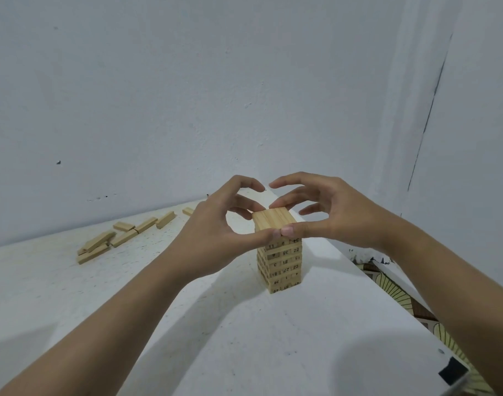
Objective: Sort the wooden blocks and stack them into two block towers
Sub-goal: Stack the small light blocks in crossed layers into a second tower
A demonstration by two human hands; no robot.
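White table (244, 338), plain wall (187, 95) behind. Tower (280, 265) centre frame; thumbs hide its top layer's near edge, lower nos. blurry. L hand (216, 224) & R hand (330, 218) arched, both pinching top layer front-to-back. Loose blocks (116, 238) at 10 o'clock.

1 block tower (280, 261) stands on the tabletop (216, 324), right of centre and near its right edge. My left grip (216, 227) and right grip (324, 215) flank the tower's top layer, thumbs meeting on its near edge, fingers arched over its far side. Loose blocks (116, 238) lie on the tabletop well to the left and behind, close to the wall (187, 95). The floor (399, 295) lies below, past the right edge.
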